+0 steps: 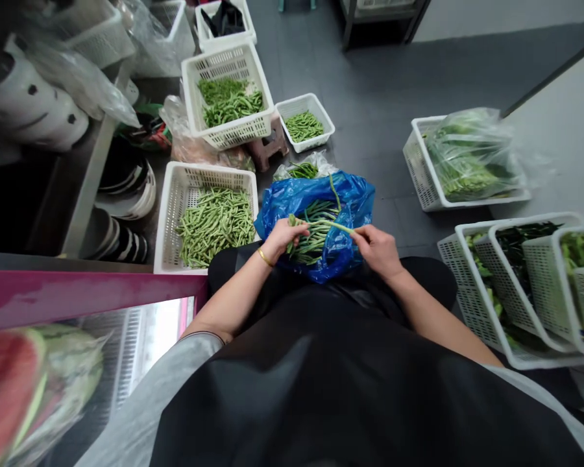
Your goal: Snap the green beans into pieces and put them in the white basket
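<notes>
A blue plastic bag lies open in front of my lap, with long green beans inside it. Over the bag, my left hand is closed around short pieces of green bean. A single long bean stretches from near that hand to my right hand, which pinches its end between thumb and fingers. To the left stands a white basket holding a heap of short bean pieces.
Behind the bag sit a small white basket of cut beans and a larger white basket of greens on a stool. At right are a basket of bagged vegetables and several tilted vegetable baskets. A pink-edged case borders my left.
</notes>
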A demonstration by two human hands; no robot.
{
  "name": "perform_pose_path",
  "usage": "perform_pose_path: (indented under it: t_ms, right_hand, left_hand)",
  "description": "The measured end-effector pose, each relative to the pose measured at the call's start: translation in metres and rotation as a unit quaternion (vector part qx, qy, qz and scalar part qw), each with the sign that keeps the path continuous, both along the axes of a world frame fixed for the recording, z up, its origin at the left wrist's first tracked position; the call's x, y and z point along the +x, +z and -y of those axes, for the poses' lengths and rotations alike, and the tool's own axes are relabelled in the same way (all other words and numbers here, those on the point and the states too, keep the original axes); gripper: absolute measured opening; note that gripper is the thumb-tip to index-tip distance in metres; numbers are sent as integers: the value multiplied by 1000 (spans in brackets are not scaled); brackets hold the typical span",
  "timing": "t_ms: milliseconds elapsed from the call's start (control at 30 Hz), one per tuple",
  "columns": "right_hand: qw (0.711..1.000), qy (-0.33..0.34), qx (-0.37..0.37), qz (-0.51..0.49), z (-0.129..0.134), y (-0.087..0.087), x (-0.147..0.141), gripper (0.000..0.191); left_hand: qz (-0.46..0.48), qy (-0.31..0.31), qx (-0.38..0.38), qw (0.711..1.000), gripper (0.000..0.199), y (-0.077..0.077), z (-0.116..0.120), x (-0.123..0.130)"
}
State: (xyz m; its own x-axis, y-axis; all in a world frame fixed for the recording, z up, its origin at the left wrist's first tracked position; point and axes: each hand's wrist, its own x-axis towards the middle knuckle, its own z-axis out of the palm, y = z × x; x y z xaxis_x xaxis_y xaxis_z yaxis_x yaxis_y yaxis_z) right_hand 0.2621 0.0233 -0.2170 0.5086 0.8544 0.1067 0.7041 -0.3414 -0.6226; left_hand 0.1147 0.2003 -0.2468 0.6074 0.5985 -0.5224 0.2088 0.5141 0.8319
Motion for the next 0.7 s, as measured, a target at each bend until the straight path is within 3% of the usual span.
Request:
perform_pose_path:
  t_ms: [67,167,233,300,367,467,600,700]
  right_hand:
    - [998,-42,32,-29,1,12,12,26]
    - [986,-105,89,-95,4,21,15,26]
    - [979,-109,111,-135,7,20,7,26]
    - [979,-64,107,-159,10,14,-7,24]
    - [980,4,88,-178,13,8,-21,22]
    - [976,82,60,-193,19,-3,-39,20]
    - [959,173,44,-219,25,-20,-49,22]
    - [953,146,21,-265,24,-30,-46,23]
  left_hand:
    - [-25,91,65,993,16,-1,-19,-9]
    - [-29,242,81,966,15,-3,-33,-29]
    - [1,274,58,960,12,-2,-24,-42]
    - [48,214,7,976,14,2,-2,-49]
    - [70,87,-86,990,19,5,28,-48]
    - [55,-23,-205,977,29,7,68,-37]
    - [110,34,-217,969,25,2,81,-19]
    - [139,67,-196,968,21,-1,74,-16]
